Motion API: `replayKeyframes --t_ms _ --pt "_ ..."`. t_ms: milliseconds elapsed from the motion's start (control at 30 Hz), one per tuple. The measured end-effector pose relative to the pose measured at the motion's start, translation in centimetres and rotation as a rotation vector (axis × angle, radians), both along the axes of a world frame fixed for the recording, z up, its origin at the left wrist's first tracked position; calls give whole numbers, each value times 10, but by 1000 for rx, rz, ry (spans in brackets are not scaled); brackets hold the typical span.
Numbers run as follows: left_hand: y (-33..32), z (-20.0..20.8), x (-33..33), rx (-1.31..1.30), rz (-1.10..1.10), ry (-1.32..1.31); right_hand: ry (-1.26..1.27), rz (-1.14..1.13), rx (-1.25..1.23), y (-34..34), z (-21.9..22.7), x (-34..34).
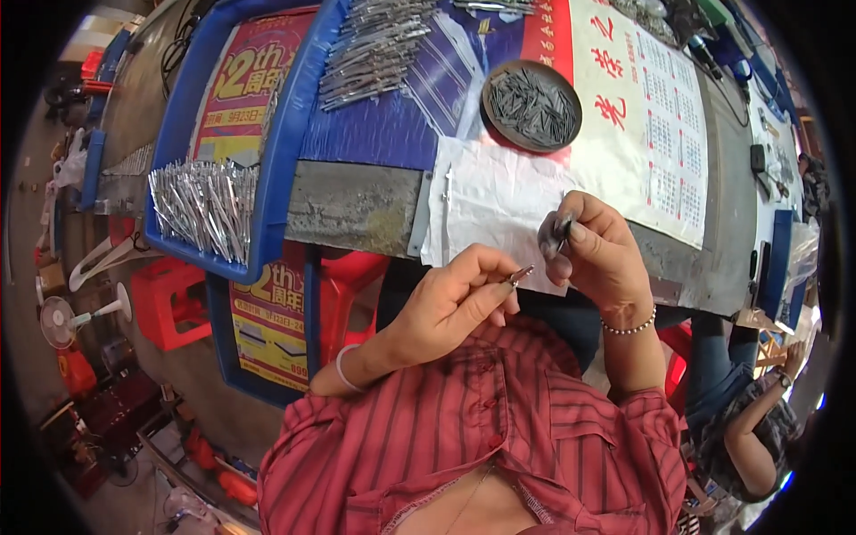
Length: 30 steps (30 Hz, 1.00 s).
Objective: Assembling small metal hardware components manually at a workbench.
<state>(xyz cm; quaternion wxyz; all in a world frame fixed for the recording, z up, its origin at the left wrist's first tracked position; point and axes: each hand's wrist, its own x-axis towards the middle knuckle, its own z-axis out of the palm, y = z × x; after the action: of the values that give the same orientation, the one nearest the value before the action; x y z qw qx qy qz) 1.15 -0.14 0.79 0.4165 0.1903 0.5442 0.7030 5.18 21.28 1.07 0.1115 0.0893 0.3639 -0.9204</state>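
Observation:
My left hand pinches a slim shiny metal piece between thumb and fingers; its tip points up and right. Close by on the right, my right hand is closed, its thumb and fingertips darkened and pressed together. Whatever those fingertips hold is too small and dark to make out. Both hands are over the bench's near edge, at a white cloth. Beyond the cloth stands a round dish full of short dark grey pins.
Slender silvery metal pieces fill the near end of a blue tray at left. More metal pieces lie heaped on blue sheeting. A calendar sheet covers the bench on the right. Red stools stand below; another person sits at right.

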Motion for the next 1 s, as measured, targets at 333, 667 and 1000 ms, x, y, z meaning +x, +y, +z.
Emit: replayKeyframes --t_ms 333,667,1000 --pt "10 1 8 -67 -36 36 -26 21 253 2 9 27" --pt "16 6 9 -149 -43 249 13 50 274 9 24 42" --pt "15 6 8 -155 -26 311 28 49 285 8 23 38"
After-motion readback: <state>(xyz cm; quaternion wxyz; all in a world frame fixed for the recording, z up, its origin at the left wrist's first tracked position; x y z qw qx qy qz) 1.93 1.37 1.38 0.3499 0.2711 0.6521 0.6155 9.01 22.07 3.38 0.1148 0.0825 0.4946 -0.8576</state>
